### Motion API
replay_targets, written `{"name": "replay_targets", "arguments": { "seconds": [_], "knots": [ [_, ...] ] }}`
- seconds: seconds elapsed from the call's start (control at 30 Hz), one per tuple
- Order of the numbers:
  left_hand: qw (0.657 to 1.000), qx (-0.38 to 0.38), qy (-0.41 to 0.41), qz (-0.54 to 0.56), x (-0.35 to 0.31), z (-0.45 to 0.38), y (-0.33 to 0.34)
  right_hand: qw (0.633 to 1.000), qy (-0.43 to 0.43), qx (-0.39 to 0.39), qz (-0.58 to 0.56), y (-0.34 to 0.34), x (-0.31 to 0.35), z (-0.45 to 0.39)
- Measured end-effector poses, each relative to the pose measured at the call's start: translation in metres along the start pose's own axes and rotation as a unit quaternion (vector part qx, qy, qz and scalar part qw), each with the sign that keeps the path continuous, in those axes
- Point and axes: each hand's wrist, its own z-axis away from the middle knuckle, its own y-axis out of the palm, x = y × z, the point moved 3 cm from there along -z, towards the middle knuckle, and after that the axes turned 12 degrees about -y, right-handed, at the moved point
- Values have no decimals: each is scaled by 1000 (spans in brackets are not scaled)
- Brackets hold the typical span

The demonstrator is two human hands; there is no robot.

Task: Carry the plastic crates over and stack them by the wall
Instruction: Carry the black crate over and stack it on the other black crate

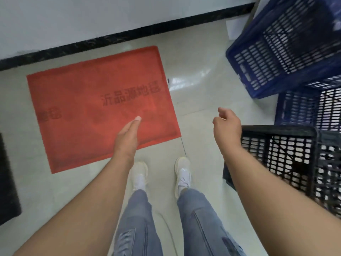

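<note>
Both hands empty: left hand [129,134] flat, fingers straight; right hand [227,124] loosely curled, apparently reaching. Black crate [287,156] sits just beside the right hand; blue crates [287,50] lie beyond, tilted near the wall [92,19], not yet stacked.

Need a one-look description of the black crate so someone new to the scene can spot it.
Start at the red mat by the wall, then look right past the person's white shoes. The black crate stands on the floor at the right edge, just beyond the right hand. It is the only black one; the two crates behind it are blue.
</note>
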Motion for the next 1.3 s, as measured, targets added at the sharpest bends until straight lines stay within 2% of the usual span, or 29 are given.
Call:
{"name": "replay_targets", "arguments": {
  "seconds": [0.23,0.4,0.6,0.8,0.93,1.13,1.2,1.3],
  "knots": [
    [987,110,41,-113,0,22,70,993,43,-101,-53,-58,-39,17],
    [970,185,38,-155,5,32,100,978,88,-183,-37,-106,-65,42],
    [954,222,41,-196,21,51,134,959,113,-259,6,-171,-109,62],
    [948,233,24,-215,50,68,176,954,159,-247,53,-199,-148,64],
    [946,233,27,-222,65,72,198,955,203,-175,125,-203,-167,61],
    [946,223,26,-233,75,63,217,951,201,-109,206,-206,-184,45],
    [946,220,26,-236,78,58,220,955,194,-112,193,-201,-191,42],
    [946,218,22,-239,87,48,226,955,184,-157,171,-191,-198,38]
  ]
}}
